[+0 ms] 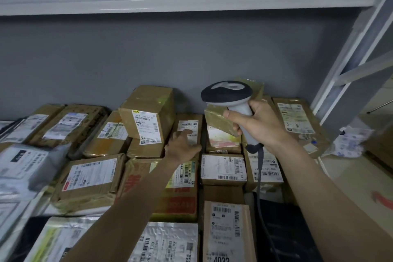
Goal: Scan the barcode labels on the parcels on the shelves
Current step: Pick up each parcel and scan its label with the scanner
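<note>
Gripping a grey barcode scanner (230, 100) by its handle, the right hand (258, 124) holds it at about two o'clock, head raised over the parcels. The left hand (184, 144), fingers straight, rests on a flat brown parcel (189, 125) at centre, touching its white label (188, 126). Cardboard boxes crowd the shelf (340, 168), from nine to three o'clock.

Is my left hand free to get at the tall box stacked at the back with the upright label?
Probably yes. The left hand rests open on the neighbouring parcel, and nothing lies between it and the tall box.
</note>
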